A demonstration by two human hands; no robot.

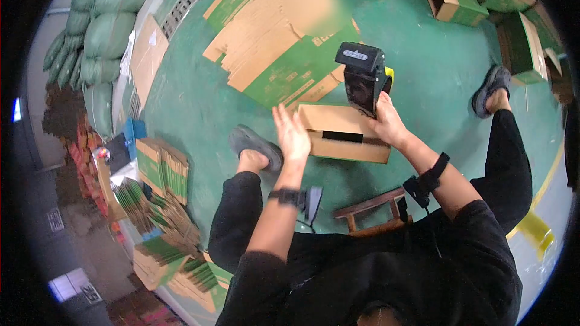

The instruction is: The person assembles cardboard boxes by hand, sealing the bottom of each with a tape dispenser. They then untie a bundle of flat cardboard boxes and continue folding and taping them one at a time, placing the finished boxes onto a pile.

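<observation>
My right hand (389,124) grips a black tape gun (362,78) with a yellow part at its side, holding it over the right end of a cardboard box (338,119). My left hand (292,136) is open, its fingers stretched out along the box's left end. Between the hands, the box's brown flaps stand out and a dark gap shows in the middle. Behind it, a fanned stack of flattened green-and-brown cartons (272,63) lies on the green floor.
Several made-up boxes (453,0) stand at the upper right. A small wooden stool (371,211) is by my legs. Bundles of folded cartons (163,169) and piled green sacks (109,39) line the left side. My shod feet flank the work.
</observation>
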